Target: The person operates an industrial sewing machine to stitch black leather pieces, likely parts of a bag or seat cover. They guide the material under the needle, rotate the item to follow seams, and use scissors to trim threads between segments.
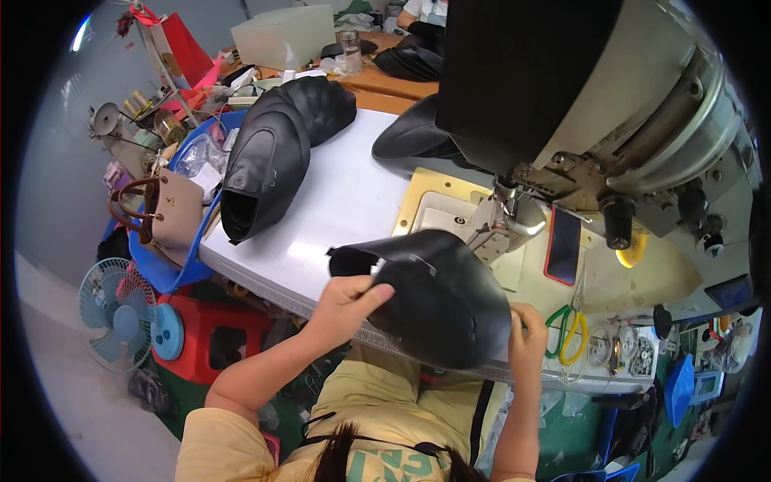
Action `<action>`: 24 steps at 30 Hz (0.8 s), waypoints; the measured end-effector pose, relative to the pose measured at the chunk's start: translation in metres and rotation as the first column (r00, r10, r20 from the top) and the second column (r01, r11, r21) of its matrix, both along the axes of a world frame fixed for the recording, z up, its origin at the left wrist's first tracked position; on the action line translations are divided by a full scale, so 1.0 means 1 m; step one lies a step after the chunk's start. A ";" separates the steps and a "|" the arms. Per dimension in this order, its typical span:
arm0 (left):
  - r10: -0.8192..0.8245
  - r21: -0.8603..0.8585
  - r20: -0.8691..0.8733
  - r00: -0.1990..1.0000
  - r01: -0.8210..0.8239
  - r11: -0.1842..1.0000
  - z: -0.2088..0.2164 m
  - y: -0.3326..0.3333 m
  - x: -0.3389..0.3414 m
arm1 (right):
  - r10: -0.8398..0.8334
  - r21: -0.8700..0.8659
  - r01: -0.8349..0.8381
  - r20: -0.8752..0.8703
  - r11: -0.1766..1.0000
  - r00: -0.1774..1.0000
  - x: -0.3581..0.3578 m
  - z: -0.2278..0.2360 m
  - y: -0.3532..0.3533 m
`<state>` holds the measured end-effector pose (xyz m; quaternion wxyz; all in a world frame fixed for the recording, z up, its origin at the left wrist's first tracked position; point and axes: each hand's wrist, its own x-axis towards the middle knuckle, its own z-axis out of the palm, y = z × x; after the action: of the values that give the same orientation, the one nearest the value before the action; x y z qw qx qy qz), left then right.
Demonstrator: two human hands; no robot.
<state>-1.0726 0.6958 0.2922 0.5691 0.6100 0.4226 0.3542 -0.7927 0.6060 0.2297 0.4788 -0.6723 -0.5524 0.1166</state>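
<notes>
Between my two hands is a black leather shoe upper [450,301], raised at the front edge of the white sewing table. My left hand [353,305] is closed on the edge of its opening, thumb on top. A small white tag or piece shows beside those fingers. At the other end, my right hand [526,333] pinches the upper's rim. Just beyond the upper is the needle area of a sewing machine [504,201], over a yellow-edged plate [414,201]. To the left lies an overlapping row of similar black uppers [269,153]; another black upper [414,136] rests behind the plate.
Right of the machine lie a red-edged phone [564,245], green-and-yellow scissors [572,329] and bobbins [601,345]. A blue bin [152,261] with a handbag [177,205], a fan [120,317] and a red stool [193,341] stand left. Another person [422,12] sits beyond.
</notes>
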 end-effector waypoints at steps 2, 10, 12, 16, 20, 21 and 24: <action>0.080 -0.155 0.145 0.986 -0.058 0.986 -0.001 0.001 -0.008 | -0.081 -0.004 0.089 0.365 0.996 0.927 -0.004 -0.006 -0.014; 0.098 -0.364 0.369 0.924 0.047 0.930 -0.020 -0.031 -0.002 | -0.110 -0.111 0.153 0.327 0.982 0.939 -0.002 -0.015 -0.017; 0.148 -0.339 0.421 0.895 0.004 0.941 -0.017 -0.038 0.002 | -0.119 -0.120 0.158 0.281 0.980 0.952 0.004 -0.014 -0.016; 0.293 -0.402 0.535 0.792 -0.066 0.913 0.008 -0.050 0.002 | -0.197 -0.087 0.188 -0.111 0.978 0.974 0.005 -0.027 -0.020; 0.315 -0.536 0.589 0.745 0.067 0.842 0.004 -0.052 0.004 | -0.052 -0.055 0.024 -0.584 0.998 0.810 -0.021 0.013 -0.023; 0.341 -0.559 0.598 0.725 0.072 0.826 0.006 -0.053 0.010 | 0.016 -0.013 -0.029 -0.593 0.999 0.805 -0.025 0.017 -0.025; 0.376 -0.616 0.582 0.721 0.089 0.783 0.007 -0.044 0.026 | 0.207 0.073 -0.210 -0.644 0.975 0.736 -0.032 0.019 -0.026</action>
<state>-1.0463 0.6522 0.2994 0.8150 0.1859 0.3241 0.4429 -0.8243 0.5804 0.2486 0.6224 -0.5253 -0.4242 0.3959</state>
